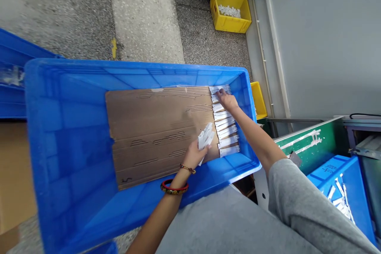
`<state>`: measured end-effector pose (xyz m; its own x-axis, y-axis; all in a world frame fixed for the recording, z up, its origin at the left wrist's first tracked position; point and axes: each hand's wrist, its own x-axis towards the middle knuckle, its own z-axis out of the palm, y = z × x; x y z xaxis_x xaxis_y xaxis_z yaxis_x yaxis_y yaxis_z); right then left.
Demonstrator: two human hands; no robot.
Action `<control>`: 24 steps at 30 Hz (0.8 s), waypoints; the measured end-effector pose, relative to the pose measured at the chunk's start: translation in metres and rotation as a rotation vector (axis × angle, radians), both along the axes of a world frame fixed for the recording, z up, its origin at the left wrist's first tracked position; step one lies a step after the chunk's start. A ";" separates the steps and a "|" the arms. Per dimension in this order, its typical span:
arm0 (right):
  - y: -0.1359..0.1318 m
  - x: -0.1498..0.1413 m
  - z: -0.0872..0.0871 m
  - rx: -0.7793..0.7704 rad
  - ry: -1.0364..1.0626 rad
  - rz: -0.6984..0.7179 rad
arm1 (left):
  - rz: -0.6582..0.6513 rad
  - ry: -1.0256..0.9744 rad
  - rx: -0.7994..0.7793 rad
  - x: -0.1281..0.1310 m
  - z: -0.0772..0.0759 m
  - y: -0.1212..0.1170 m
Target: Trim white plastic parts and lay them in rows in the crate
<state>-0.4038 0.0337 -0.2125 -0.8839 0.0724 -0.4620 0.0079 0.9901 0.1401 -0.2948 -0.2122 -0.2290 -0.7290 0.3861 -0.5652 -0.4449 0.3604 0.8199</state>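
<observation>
Head view: we seem to be laying white strips (227,131) in a row along the right edge of the cardboard sheet (154,127) inside the blue bin (143,65). Our left hand (194,154) grasps a loose bundle of strips (206,137) left of the row; our right hand (228,102) bends over the row's far end, by the bin's far right corner, and we cannot tell whether it pinches one. Next likely calls for careful alignment; the bin's right wall limits us, while leftward the cardboard gives open room.
</observation>
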 end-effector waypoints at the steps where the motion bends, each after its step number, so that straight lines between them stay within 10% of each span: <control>1: 0.000 0.001 0.000 0.000 -0.001 -0.001 | 0.000 -0.004 0.000 0.000 0.000 0.000; 16: -0.010 -0.015 0.019 -0.197 0.119 -0.190 | 0.168 -0.130 0.084 -0.009 0.009 -0.002; 24: -0.045 0.059 0.036 -1.446 -0.460 -0.502 | 0.240 -0.142 0.091 -0.014 0.018 0.001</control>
<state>-0.3449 -0.0108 -0.1767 -0.6786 -0.4156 -0.6056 0.5829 0.1968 -0.7883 -0.3090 -0.2114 -0.2109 -0.7220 0.2656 -0.6389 -0.6210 0.1586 0.7676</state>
